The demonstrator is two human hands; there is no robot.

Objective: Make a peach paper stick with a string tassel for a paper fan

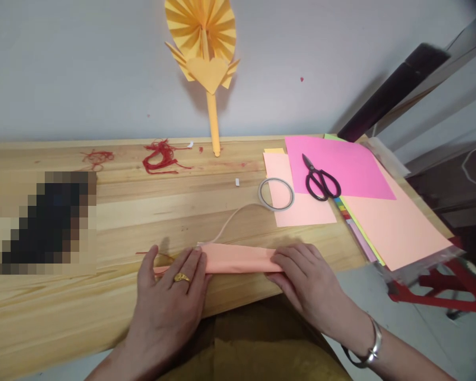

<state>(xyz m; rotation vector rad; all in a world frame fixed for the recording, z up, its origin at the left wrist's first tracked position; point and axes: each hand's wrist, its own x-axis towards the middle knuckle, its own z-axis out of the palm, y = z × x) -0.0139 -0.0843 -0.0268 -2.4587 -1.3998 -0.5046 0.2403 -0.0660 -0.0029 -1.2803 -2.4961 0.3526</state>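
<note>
A strip of peach paper point(240, 258), folded or rolled, lies along the table's front edge between both hands. My left hand point(174, 296), with a gold ring, is closed over its left part, the fingers on top and the thumb at the near side. My right hand point(307, 272) grips its right end between fingers and thumb. A thin strip of tape runs from the paper's upper left edge to a narrow tape roll point(259, 197). Red thread point(141, 253) pokes out beside my left hand; its other end is hidden.
A yellow paper fan point(207, 74) leans on the wall. Tangled red thread point(161, 159) lies at the back. Black-handled scissors point(321, 182) rest on a pink sheet point(341, 164) among peach sheets point(400, 227). A blurred dark object point(43, 222) is left; a red stool point(456, 286) stands right.
</note>
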